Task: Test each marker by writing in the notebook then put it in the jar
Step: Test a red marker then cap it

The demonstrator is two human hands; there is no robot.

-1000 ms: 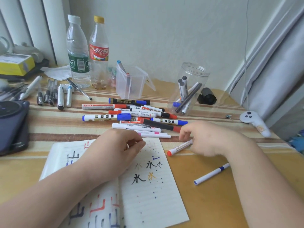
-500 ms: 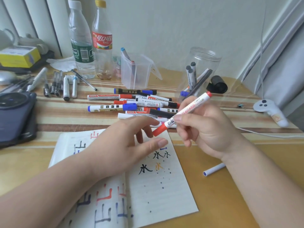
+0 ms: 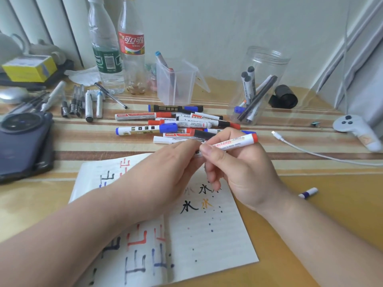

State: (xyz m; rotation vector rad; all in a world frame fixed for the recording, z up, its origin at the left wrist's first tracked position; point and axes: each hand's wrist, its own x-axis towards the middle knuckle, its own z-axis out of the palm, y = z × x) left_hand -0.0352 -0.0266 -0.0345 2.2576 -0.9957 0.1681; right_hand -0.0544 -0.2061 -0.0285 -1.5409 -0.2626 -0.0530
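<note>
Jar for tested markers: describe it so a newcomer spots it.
Follow the striped cloth to the wall. Right of the marker pile stands the clear jar. Unlike the square tub to its left, it is round and holds several dark-capped markers.

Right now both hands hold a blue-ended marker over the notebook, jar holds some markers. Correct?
No: the marker is red-ended, not blue, per the head view; left hand and right hand both hold it over the notebook, and the jar holds some markers.

The marker [image 3: 234, 142] is white with a red end. The table [image 3: 331, 214] is yellow with brown stripes far back.
</note>
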